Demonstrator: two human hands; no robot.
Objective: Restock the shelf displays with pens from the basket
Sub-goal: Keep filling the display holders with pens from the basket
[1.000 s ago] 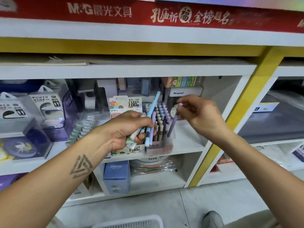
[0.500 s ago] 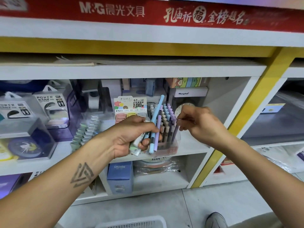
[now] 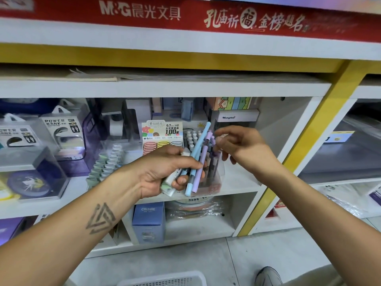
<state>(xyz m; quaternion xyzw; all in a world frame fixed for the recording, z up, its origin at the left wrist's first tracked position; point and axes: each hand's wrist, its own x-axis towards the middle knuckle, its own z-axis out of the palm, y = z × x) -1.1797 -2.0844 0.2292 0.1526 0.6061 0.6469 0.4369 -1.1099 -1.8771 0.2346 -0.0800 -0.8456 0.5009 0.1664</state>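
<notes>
The left hand [image 3: 165,172] grips a small bundle of pens [image 3: 195,159] in a curled fist, in front of the middle shelf [image 3: 243,182]. A light blue pen and a lilac pen stand out of the top of the fist, tilted up and to the right; at least 1 pale green or white barrel lies lower in the palm. The exact count of pens in the bundle cannot be told. Holding the stock in this hand appears to leave the other hand free to place pens 1 at a time.

The right hand [image 3: 241,145] hovers just right of the bundle and over the clear pen display [image 3: 208,162], which stands on the shelf and is packed with upright pens in rows. Its thumb and forefinger are drawn close together and the other fingers are loosely curled. No pen is visible in them; whether they touch a cap in the display cannot be told.

The white basket [image 3: 162,280] stands on the floor at the near edge of the view. Its contents are not visible.

Judged step: taking the next pen from the bundle. Several pens remain in hand.
</notes>
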